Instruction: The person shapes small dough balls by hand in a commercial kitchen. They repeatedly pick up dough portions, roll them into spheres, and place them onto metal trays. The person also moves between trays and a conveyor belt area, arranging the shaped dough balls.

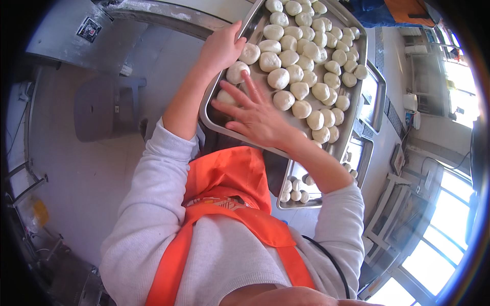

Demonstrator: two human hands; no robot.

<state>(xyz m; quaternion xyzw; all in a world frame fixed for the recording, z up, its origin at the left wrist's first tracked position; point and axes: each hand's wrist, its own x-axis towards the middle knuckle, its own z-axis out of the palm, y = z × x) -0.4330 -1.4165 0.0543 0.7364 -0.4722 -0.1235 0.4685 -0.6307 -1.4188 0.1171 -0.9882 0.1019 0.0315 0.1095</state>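
A large metal tray [264, 142] is tilted in front of me, with many round dough balls [300, 91] spread across it. My left hand [223, 46] grips the tray's left rim, with its thumb and a finger over the edge beside a dough ball [249, 53]. Over the tray's near left corner, my right hand [257, 116] is spread wide, palm down and slightly blurred. One of its fingertips meets a dough ball [236, 72] near the left rim. Another dough ball [226, 97] is partly hidden behind the fingers.
Below the tray's right side, a second metal tray [300, 207] holds smaller dough pieces [296, 195]. Another tray edge [379, 99] shows farther right. A plastic stool [95, 109] stands on the floor to the left. A floury metal surface [57, 46] lies beyond it.
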